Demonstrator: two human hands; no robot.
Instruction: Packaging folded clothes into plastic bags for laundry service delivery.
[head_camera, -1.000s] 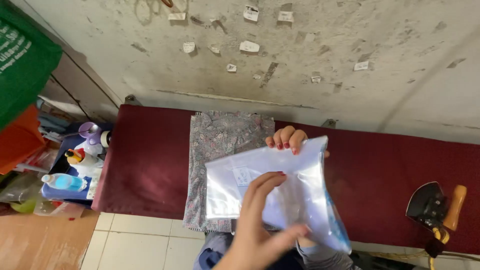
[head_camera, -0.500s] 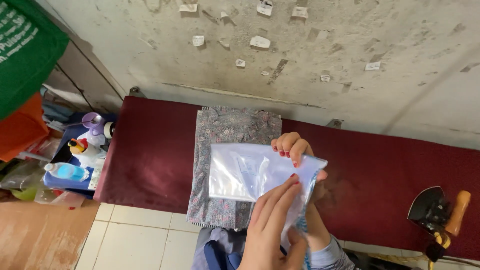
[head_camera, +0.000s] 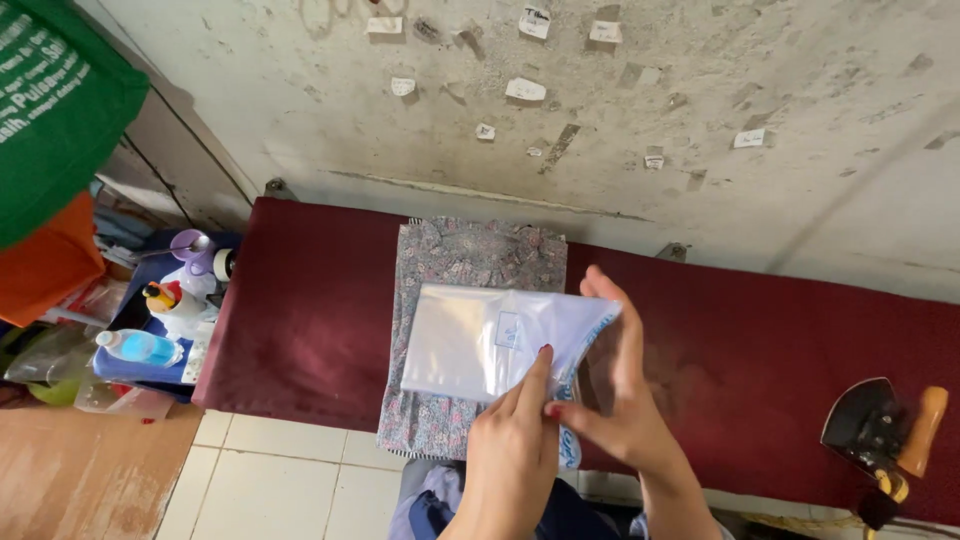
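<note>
Pinching clear plastic bag (head_camera: 480, 340) at its right opening edge, left hand (head_camera: 515, 450) and right hand (head_camera: 620, 400) together; thin, limp, slippery, above folded floral cloth (head_camera: 470, 270) on counter (head_camera: 310, 310).

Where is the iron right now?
In the head view, the iron sits at the far right end of the maroon ironing surface, near its front edge, well right of both hands and the folded floral garment.

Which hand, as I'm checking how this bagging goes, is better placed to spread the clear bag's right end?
Probably the right hand: its fingers stand along the right end of the clear plastic bag, while the left hand only pinches the lower edge.
</note>
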